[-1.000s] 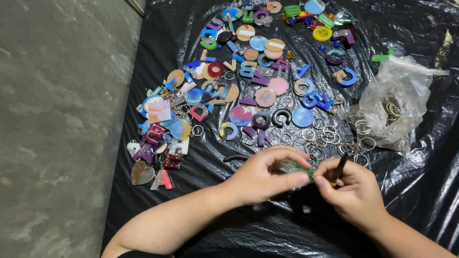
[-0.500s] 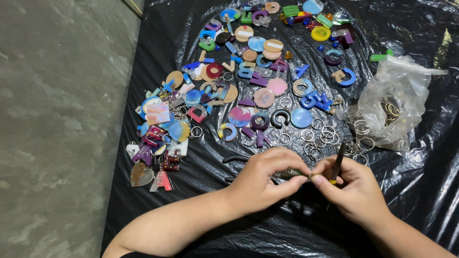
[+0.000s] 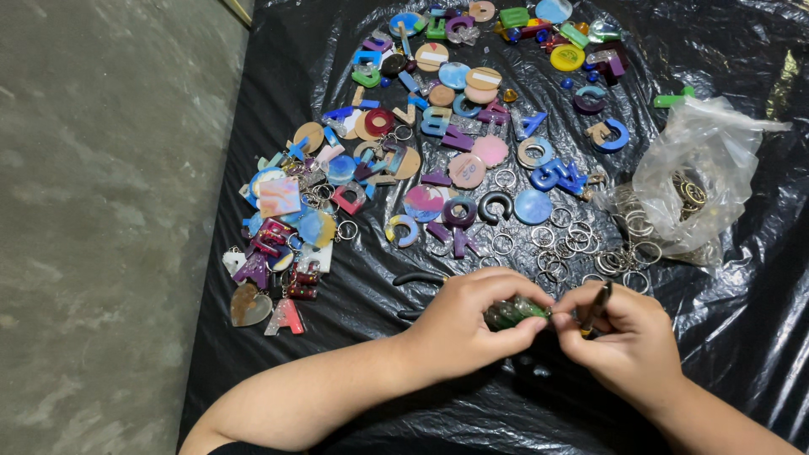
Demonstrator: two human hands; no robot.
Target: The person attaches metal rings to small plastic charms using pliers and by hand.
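Head view: clear plastic bag (image 3: 704, 173), probably keyrings.

A big black plastic sheet (image 3: 725, 354) (shiny and crinkly) lies spread on a gray stone floor (image 3: 101, 219) with pale smudges. Soft light falls evenly.

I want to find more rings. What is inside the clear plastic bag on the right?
Inside the clear plastic bag, metal key rings show through the film. Crumpled folds cover the rest, so their number cannot be seen.
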